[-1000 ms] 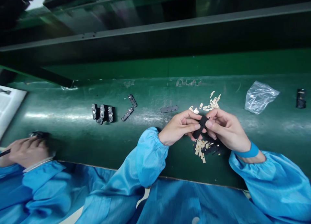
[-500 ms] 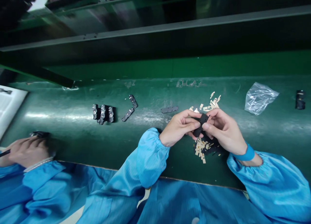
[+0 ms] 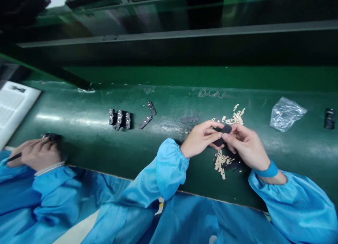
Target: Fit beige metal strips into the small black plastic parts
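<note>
Gripping a small black part [image 3: 226,128] from both sides

Nearest, the blue sleeves [image 3: 169,166] reach over the front edge of the green bench [image 3: 198,180]; just past that edge lies a loose pile of pale strips [image 3: 219,163] mixed with black bits [image 3: 232,164], close in front of the hands; beyond it, the left hand [image 3: 202,139] clasps the black part with thumb and fingers, the part sitting at its fingertips, to the right of the palm; the right hand [image 3: 245,145] pinches the same part with thumb and forefinger at its far right end, so that the part lies between the two hands, tilted, above the bench; whether it is one piece or two cannot be told, since fingers cover much of it; well to the left, a co-worker's hands [image 3: 41,154] are close together beside a dark object [image 3: 54,136].

Farther back, a flat dark plate [image 3: 189,120] lies beyond the left hand; two narrow black pieces [image 3: 145,121] and a cluster of black assemblies [image 3: 120,120] lie left of it; more pale slips [image 3: 237,116] spread behind the hands; a clear plastic bag [image 3: 286,115] lies to their right, a black block [image 3: 329,119] past it.
</note>
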`<state>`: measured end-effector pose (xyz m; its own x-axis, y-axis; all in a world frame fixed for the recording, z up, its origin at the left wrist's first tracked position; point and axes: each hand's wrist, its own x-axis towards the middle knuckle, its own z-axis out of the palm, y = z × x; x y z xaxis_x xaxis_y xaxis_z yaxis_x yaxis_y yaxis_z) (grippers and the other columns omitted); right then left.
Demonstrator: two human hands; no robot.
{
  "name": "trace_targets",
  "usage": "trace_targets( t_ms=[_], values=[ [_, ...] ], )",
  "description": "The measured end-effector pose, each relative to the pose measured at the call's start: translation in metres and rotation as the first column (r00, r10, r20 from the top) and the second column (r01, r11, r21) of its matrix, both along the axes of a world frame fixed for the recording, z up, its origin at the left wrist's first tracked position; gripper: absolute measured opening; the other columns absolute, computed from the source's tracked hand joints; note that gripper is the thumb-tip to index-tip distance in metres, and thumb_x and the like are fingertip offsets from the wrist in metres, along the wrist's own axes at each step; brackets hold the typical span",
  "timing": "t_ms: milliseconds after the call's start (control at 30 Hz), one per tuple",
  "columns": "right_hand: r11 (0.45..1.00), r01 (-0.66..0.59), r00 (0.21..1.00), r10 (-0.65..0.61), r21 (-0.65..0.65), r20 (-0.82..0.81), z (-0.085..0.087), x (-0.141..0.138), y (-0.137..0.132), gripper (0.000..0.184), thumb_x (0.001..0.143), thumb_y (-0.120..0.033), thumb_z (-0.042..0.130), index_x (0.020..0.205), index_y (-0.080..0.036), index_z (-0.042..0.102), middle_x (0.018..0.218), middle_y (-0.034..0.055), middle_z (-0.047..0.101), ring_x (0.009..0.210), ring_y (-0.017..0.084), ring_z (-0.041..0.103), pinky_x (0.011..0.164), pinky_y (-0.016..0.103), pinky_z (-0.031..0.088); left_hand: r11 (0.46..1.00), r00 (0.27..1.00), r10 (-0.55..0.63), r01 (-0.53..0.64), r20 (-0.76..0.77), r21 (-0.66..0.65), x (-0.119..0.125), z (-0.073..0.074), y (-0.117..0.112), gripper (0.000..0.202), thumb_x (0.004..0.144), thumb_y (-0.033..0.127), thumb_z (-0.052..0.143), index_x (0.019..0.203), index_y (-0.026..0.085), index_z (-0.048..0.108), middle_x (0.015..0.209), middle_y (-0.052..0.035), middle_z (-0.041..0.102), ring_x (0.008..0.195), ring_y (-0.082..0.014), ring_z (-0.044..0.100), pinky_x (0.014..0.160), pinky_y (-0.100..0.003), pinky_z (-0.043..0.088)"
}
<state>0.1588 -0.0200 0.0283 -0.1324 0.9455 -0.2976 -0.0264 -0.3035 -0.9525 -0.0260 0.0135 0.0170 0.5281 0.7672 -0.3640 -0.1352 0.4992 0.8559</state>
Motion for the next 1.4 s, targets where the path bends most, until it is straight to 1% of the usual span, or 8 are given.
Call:
trace_targets(
  t_ms=[133,267,533,667,833,1067,1167,1400],
  values=[
    [0.99,0.006,1.0,-0.009,-0.144,-0.025,0.009,0.024,0.029,0.036,0.084,-0.04,0.082,0.07,-0.021,0.055,0.046,-0.0043,0.05,0.039,0.009,0.042,0.04,0.025,0.03,0.985,0.986,0.096,-0.074,-0.139,0.154,-0.012,0.001,0.015,0.027,0.097,0.035,0.061,0.117,0.017,0.066,0.09,-0.0062,0.077,0.071,-0.0132,0.073,0.064,-0.024,0.06],
    [0.935,0.352,0.934,-0.354,-0.046,-0.043,0.016,0.04,0.057,0.024,0.092,-0.038,0.073,0.076,-0.022,0.067,0.071,0.0058,0.065,0.049,0.009,0.05,0.042,0.028,0.035,0.84,0.83,0.413,-0.189,-0.374,0.508,-0.044,0.008,0.03,0.017,0.1,0.028,0.056,0.11,0.019,0.067,0.094,-0.0057,0.076,0.083,-0.0141,0.072,0.07,-0.025,0.057],
    [0.956,0.231,0.944,-0.265,0.181,0.196,-0.006,0.028,0.023,0.02,0.087,-0.038,0.078,0.094,-0.02,0.074,0.069,-0.0015,0.063,0.043,0.007,0.045,0.039,0.024,0.032,0.705,0.492,0.409,0.364,-0.769,0.608,-0.069,0.005,0.033,0.028,0.08,0.01,0.08,0.105,0.019,0.071,0.099,-0.0044,0.066,0.095,-0.0205,0.062,0.092,-0.038,0.05],
    [0.964,-0.165,0.848,0.03,0.208,0.529,0.006,0.034,0.019,0.018,0.091,-0.037,0.072,0.089,-0.02,0.074,0.072,0.0011,0.069,0.051,0.01,0.052,0.049,0.025,0.04,0.739,0.58,0.348,0.313,-0.736,0.596,-0.068,0.002,0.037,0.012,0.085,0.012,0.075,0.094,0.02,0.072,0.09,-0.0012,0.063,0.082,-0.0143,0.06,0.081,-0.03,0.05],
    [0.795,-0.584,0.517,0.209,0.164,0.83,0.018,0.044,0.014,0.014,0.096,-0.031,0.062,0.094,-0.022,0.073,0.088,0.004,0.072,0.069,0.016,0.064,0.062,0.028,0.045,0.794,0.77,0.274,0.156,-0.576,0.587,-0.053,0.003,0.03,0.007,0.093,0.023,0.067,0.099,0.02,0.066,0.095,-0.0019,0.07,0.084,-0.0134,0.065,0.072,-0.026,0.05],
    [0.854,-0.516,0.09,0.133,-0.068,0.987,0.018,0.022,-0.011,0.018,0.099,-0.031,0.055,0.103,-0.018,0.067,0.104,0.0095,0.069,0.067,0.019,0.064,0.052,0.031,0.033,0.874,0.881,0.137,0.108,-0.453,0.474,-0.024,0.0,0.014,0.011,0.101,0.028,0.051,0.106,0.019,0.056,0.09,-0.0025,0.075,0.073,-0.0104,0.065,0.063,-0.023,0.05],
    [0.86,-0.507,0.15,0.158,-0.062,0.976,0.016,0.019,-0.012,0.015,0.099,-0.027,0.052,0.098,-0.019,0.065,0.099,0.0077,0.068,0.066,0.018,0.062,0.053,0.031,0.031,0.842,0.856,0.165,0.137,-0.491,0.522,-0.021,0.0,0.014,0.021,0.104,0.028,0.046,0.115,0.018,0.06,0.086,-0.0007,0.071,0.071,-0.0092,0.062,0.068,-0.023,0.05],
    [0.868,-0.476,0.688,0.267,0.141,0.675,0.007,0.033,0.006,0.015,0.102,-0.033,0.054,0.096,-0.021,0.061,0.078,0.0002,0.064,0.063,0.014,0.056,0.062,0.027,0.042,0.82,0.852,0.099,0.222,-0.514,0.527,-0.011,0.006,0.005,0.026,0.101,0.028,0.047,0.118,0.019,0.065,0.095,-0.0017,0.073,0.07,-0.0103,0.061,0.068,-0.025,0.049]
  ],
)
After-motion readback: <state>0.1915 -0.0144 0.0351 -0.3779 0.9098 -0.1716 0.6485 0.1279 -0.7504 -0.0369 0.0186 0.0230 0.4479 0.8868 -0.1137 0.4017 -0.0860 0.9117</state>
